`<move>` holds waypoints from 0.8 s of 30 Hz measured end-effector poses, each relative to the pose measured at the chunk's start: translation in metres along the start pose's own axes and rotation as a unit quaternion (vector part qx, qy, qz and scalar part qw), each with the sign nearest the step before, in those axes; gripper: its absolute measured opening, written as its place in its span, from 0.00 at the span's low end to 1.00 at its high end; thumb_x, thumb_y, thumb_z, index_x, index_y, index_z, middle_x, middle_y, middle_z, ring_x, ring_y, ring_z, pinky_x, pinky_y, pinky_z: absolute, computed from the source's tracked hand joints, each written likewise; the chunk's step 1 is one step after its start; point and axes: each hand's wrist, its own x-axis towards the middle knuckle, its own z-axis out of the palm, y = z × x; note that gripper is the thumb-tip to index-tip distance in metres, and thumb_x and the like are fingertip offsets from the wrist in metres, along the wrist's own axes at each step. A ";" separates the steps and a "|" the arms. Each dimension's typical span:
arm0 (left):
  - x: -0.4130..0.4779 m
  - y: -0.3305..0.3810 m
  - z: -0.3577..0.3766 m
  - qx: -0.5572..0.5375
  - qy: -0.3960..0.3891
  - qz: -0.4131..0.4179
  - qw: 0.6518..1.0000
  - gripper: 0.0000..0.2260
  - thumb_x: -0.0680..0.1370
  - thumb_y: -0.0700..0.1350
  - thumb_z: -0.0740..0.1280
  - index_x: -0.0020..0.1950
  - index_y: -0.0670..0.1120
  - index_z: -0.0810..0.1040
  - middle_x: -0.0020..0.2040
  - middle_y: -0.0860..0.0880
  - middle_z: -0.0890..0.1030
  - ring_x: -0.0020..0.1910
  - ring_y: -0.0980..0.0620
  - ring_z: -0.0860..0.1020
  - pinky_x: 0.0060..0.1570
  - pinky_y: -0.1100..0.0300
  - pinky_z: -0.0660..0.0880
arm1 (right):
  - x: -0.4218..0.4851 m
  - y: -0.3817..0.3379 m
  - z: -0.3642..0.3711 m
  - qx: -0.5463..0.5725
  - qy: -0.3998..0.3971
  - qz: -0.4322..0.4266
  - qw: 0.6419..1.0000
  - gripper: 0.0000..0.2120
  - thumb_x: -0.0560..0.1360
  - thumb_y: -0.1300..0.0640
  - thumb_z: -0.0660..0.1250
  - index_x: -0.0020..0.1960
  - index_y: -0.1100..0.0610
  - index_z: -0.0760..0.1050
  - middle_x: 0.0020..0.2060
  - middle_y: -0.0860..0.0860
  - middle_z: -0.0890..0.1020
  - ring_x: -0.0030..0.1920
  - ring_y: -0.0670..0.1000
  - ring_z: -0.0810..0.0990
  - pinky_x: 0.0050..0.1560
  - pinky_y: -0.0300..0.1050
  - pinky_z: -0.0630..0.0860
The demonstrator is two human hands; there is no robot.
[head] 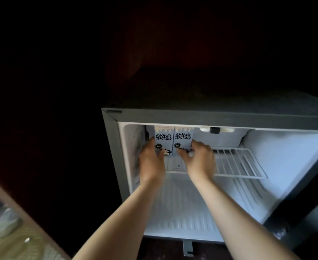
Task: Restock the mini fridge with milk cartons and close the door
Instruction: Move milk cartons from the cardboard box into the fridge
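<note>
A mini fridge is shown open and lit inside, seen from above. At the left end of its white wire shelf, two cartons are held upright, side by side and touching. The left milk carton is grasped by the left hand, the right milk carton by the right hand, with fingers curled round the outer sides.

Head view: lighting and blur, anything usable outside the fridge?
Head view: only the mini fridge interior is lit, surroundings near black; print on the left carton and right carton reads sharp; lower-left corner is blurred.
</note>
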 end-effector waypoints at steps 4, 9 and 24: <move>0.008 -0.001 0.003 -0.002 0.010 -0.007 1.000 0.16 0.75 0.34 0.64 0.61 0.45 0.75 0.57 0.47 0.81 0.56 0.49 0.79 0.57 0.54 0.76 | 0.002 0.002 0.008 -0.052 0.037 -0.032 0.997 0.14 0.70 0.47 0.71 0.46 0.58 0.80 0.40 0.54 0.83 0.46 0.58 0.77 0.45 0.49 0.71; 0.011 -0.003 0.004 -0.001 0.012 -0.008 1.000 0.16 0.75 0.34 0.65 0.61 0.45 0.75 0.57 0.47 0.81 0.55 0.49 0.80 0.57 0.52 0.77 | 0.003 0.002 0.010 -0.084 0.041 -0.022 0.995 0.16 0.70 0.44 0.71 0.47 0.58 0.81 0.41 0.54 0.83 0.48 0.58 0.77 0.47 0.50 0.68; -0.020 0.014 -0.023 0.029 -0.020 -0.026 0.999 0.12 0.77 0.42 0.66 0.59 0.41 0.74 0.56 0.44 0.80 0.53 0.47 0.78 0.50 0.61 0.71 | -0.015 -0.013 -0.030 -0.071 -0.039 0.028 0.996 0.19 0.74 0.42 0.65 0.59 0.53 0.76 0.54 0.51 0.82 0.57 0.57 0.73 0.53 0.48 0.69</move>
